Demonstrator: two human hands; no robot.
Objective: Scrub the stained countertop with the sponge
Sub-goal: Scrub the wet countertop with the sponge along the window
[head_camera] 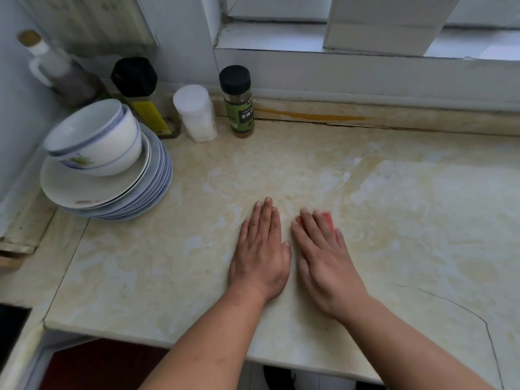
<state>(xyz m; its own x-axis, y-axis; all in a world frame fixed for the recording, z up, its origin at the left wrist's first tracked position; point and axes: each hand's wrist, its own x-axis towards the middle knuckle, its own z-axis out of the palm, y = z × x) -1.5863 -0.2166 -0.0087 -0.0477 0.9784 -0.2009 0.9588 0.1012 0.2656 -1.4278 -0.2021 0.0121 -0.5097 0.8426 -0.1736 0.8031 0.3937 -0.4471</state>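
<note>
The countertop [408, 220] is cream marble-patterned stone with yellowish stains and wet, soapy smears. My left hand [263, 250] lies flat on it, palm down, fingers together, holding nothing. Just to its right, my right hand [326, 263] presses flat on a red sponge [328, 219]. Only the sponge's far edge and a small corner near my index finger show; the rest is hidden under my fingers.
A stack of plates [112, 198] with two nested bowls [95, 136] stands at the back left. Behind it are a dark bottle [64, 74], a yellow-labelled bottle [140, 94], a white shaker [195, 114] and a green-labelled spice jar [239, 102]. A crack [461, 308] runs through the counter's right front.
</note>
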